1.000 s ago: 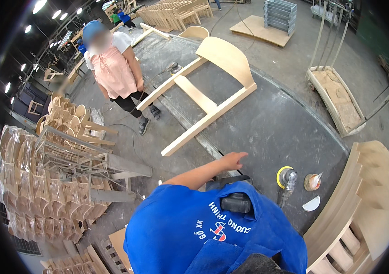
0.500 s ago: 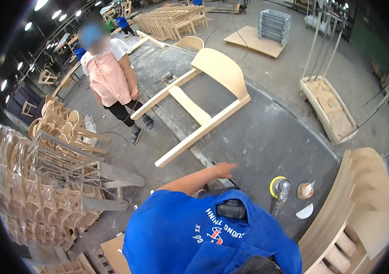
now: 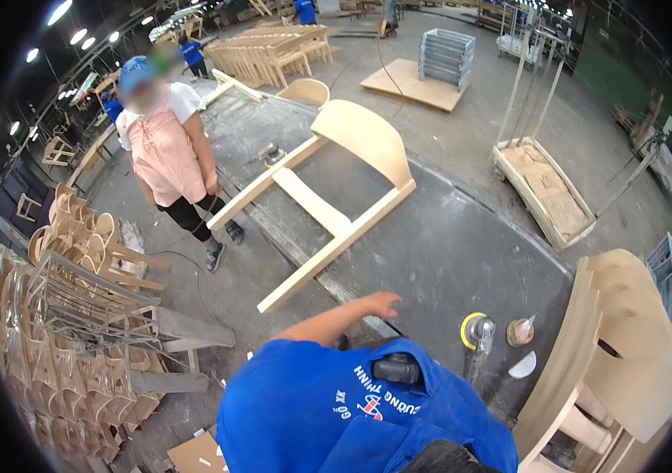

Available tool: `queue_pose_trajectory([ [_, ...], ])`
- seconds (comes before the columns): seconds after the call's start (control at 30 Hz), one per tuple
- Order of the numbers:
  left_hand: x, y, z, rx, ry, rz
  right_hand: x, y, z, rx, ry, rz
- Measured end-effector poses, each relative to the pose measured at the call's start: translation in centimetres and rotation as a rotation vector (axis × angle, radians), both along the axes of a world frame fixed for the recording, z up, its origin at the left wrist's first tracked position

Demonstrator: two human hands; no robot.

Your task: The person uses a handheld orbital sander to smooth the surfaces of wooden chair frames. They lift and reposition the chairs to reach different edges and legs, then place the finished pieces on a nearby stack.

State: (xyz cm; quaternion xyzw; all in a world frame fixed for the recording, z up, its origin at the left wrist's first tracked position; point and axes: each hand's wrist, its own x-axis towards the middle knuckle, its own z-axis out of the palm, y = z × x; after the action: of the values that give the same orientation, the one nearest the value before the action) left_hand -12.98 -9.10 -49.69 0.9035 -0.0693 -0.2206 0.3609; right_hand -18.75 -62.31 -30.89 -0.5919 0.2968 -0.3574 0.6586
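My left hand (image 3: 384, 304) is out over the near edge of the dark worktable (image 3: 446, 260), fingers stretched and nothing in them. Whether it touches the tabletop I cannot tell. Beyond it lies a pale wooden chair frame (image 3: 324, 209) with a curved backrest, two legs reaching past the table's left edge. To the right of my hand are a sander with a yellow pad (image 3: 476, 331), a small open jar (image 3: 519, 332) with something white sticking out, and a white half-round piece (image 3: 523, 365). My right hand does not show; my blue-shirted body fills the lower middle.
Stacked curved wooden chair parts (image 3: 627, 331) stand close on the right. A person in a pink apron (image 3: 164, 146) stands left of the table, near another sander (image 3: 273, 154). Plastic-wrapped chair parts (image 3: 28, 355) and a metal rack (image 3: 99, 296) occupy the left. A cart (image 3: 580, 225) stands beyond the table.
The whole view has shifted, so the table, chair frame and person sit further left and slightly lower. My left hand stays over the table edge, still empty. The chair frame seems unmoved on the table.
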Motion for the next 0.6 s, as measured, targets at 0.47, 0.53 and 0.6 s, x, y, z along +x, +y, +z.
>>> queue_pose_trajectory([
  [0.47,3.7,8.8,11.5,-0.335,-0.246,0.003,-5.7,10.4,9.6,0.113,-0.227,-0.158],
  [0.53,4.6,10.6,16.5,-0.462,-0.310,0.056,-7.4,12.6,12.1,0.126,-0.284,-0.185],
  [0.6,5.1,12.3,22.5,-0.593,-0.545,0.014,-8.7,15.0,14.8,0.125,-0.327,-0.196],
])
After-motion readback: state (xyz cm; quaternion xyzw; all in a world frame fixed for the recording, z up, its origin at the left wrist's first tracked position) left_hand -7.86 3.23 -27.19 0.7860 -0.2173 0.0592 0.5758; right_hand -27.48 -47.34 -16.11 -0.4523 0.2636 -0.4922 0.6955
